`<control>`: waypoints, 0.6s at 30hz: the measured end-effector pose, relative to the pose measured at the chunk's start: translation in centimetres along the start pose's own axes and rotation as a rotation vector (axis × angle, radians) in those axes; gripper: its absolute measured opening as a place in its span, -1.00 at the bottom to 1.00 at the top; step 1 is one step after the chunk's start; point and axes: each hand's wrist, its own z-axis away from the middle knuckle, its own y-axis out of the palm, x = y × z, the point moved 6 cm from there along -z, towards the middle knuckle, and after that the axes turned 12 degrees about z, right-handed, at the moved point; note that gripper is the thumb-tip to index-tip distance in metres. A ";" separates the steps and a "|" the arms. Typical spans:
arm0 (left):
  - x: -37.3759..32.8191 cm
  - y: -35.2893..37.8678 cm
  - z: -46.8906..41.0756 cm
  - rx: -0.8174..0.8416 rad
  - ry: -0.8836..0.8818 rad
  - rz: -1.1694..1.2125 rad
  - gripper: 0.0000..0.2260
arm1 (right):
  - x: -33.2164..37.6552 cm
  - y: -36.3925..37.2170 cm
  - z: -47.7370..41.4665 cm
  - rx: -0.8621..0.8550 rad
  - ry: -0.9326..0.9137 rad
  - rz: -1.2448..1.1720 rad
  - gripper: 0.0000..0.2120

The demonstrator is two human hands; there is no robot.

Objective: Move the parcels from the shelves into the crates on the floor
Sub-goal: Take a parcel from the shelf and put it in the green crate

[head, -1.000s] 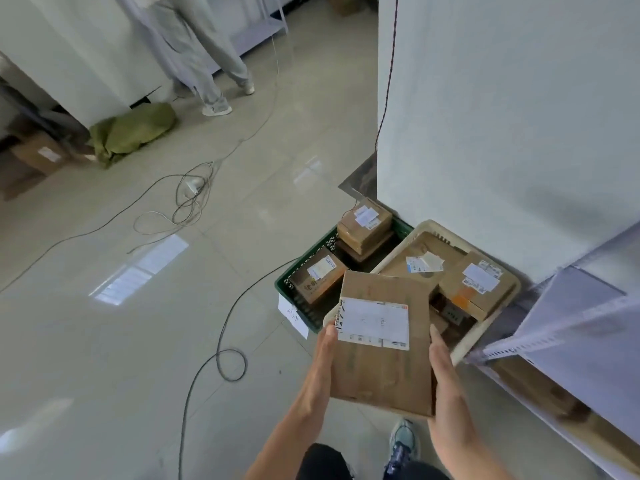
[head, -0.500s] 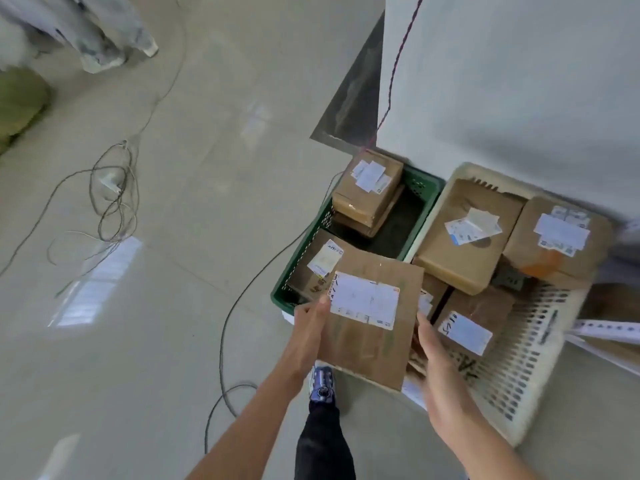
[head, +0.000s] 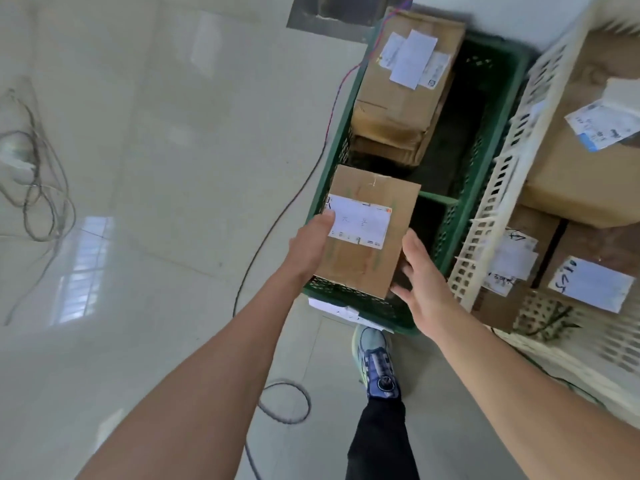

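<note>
**Flat parcel held over the near end of the green crate**

The flat parcel (head: 360, 268), brown cardboard with a white label on its upper face, hangs over the near left corner of the green crate (head: 491, 140), and its near edge lies above the crate's near wall. The left hand (head: 308, 247) grips the parcel's left edge, the thumb lying on top beside the label and the other fingers hidden beneath. The right hand (head: 420, 285) lies at the parcel's near right corner with its fingers (head: 398, 289) loosely spread and fairly straight; the thumb lies along the right edge.

At the far end of the green crate sits a stack of parcels (head: 405, 91), the top one bearing several overlapping labels. A paper tag (head: 332, 308) hangs on the outside of the crate's near wall. Just beside the green crate's right wall stands the white crate (head: 498, 188), which holds a large parcel (head: 581, 168) at its far end and two smaller labelled ones nearer. A shoe (head: 375, 362) stands on the tiled floor (head: 173, 168) just short of the green crate, a grey cable (head: 284, 220) runs along the crate's left side, and a tangle of cables (head: 38, 188) lies well apart to the left.
</note>
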 end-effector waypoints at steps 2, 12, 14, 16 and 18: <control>0.3 -0.4 -2.7 0.007 -0.017 -0.061 -0.30 | -0.2 1.0 -2.2 -0.005 0.009 -0.011 -0.45; 1.2 -1.7 -9.7 -0.100 0.001 -0.159 -0.38 | 0.6 2.9 -7.7 -0.009 0.020 -0.025 -0.41; 1.2 -1.6 -10.0 -0.088 0.016 -0.159 -0.43 | 0.5 2.9 -8.0 -0.011 0.031 -0.012 -0.39; 1.4 -1.4 -10.1 -0.082 0.021 -0.162 -0.41 | 0.3 3.2 -8.2 -0.003 0.025 -0.002 -0.37; 1.5 -1.3 -10.1 -0.075 0.023 -0.177 -0.40 | 0.2 3.2 -8.2 0.005 0.021 -0.008 -0.36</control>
